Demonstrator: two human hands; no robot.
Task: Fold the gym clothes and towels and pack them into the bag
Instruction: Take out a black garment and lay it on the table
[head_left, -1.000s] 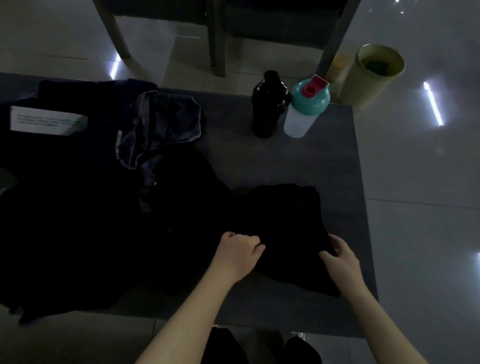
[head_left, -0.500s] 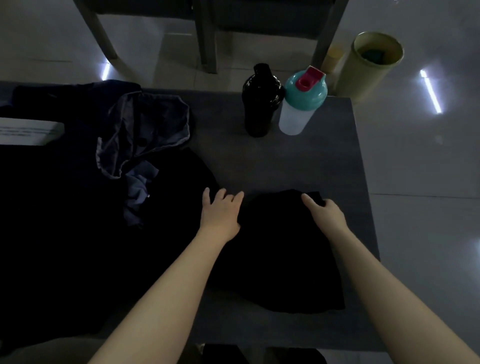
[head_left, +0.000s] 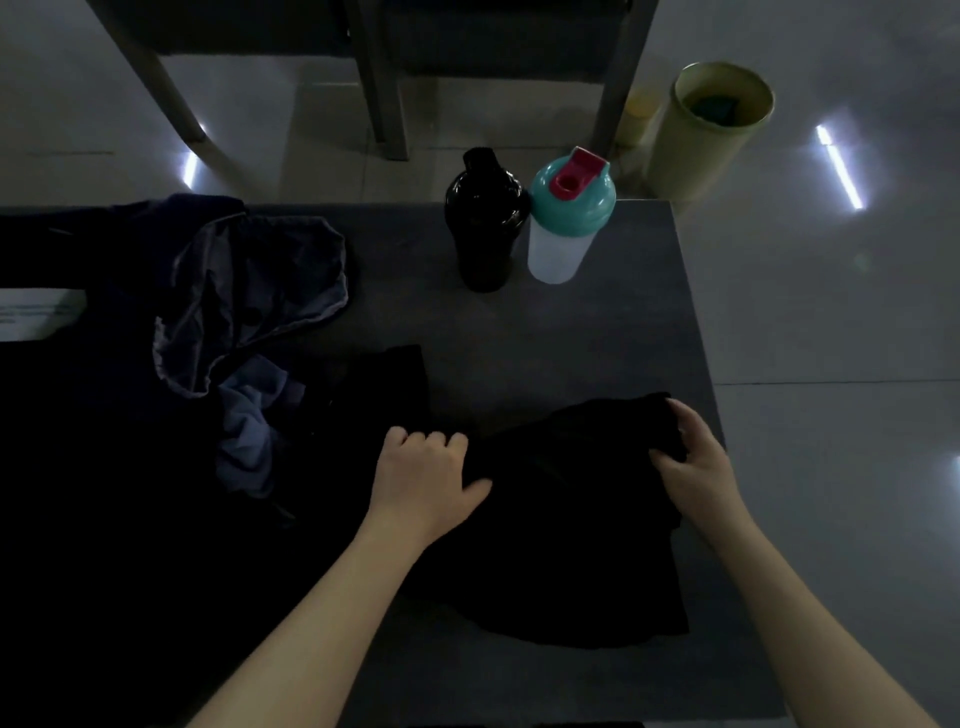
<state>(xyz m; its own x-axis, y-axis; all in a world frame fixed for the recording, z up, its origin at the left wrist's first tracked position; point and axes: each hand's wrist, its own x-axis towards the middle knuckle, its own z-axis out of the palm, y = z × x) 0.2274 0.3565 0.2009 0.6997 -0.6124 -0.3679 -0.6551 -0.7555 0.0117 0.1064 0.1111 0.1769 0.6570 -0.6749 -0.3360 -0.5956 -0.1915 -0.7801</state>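
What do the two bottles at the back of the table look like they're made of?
Black bottle: glossy dark plastic or glass, judging by its highlights; unclear which. Shaker bottle: likely plastic, with a cloudy translucent body and a matte teal lid.

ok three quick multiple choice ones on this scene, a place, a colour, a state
1. Where does the black bottle stand?
A) on the table beside the shaker bottle
B) on the floor
C) on a chair

2. What colour is the shaker bottle's lid?
A) yellow
B) teal with a red cap
C) white

3. What is the right hand doing?
A) holding a bottle
B) lying flat on bare table
C) gripping the black garment

Answers: 1 A, they stand together at the far edge; 2 B, teal lid, red flip cap; 3 C, its fingers curl round the cloth.
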